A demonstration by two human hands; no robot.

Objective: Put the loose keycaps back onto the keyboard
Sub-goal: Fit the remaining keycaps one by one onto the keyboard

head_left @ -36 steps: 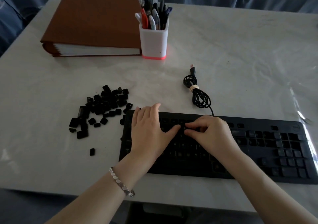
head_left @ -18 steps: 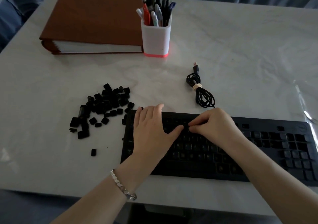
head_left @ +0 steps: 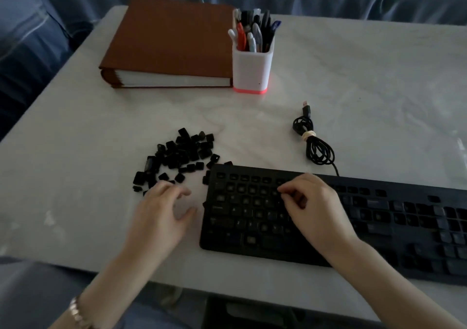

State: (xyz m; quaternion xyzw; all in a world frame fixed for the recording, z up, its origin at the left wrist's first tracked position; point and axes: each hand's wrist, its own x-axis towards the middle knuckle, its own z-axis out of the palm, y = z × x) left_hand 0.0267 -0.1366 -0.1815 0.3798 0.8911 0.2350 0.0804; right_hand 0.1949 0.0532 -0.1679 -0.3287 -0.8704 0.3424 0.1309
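Note:
The black keyboard lies along the table's near right side, with several sockets on its left half bare. Loose black keycaps are heaped on the table just left of its far corner. My left hand hovers over the table left of the keyboard, its fingers loosely bent and its fingertips at the near edge of the heap, with nothing seen in it. My right hand rests on the keyboard's upper rows with bent fingers, tips down on the keys. Whether it pinches a keycap is hidden.
A coiled black USB cable lies behind the keyboard. A white pen holder full of pens and a thick brown binder stand at the back. The table's near edge runs just below my wrists.
My left hand has left the keyboard and moved left to the keycap heap. My right hand stays on the same upper rows. The camera view has shifted.

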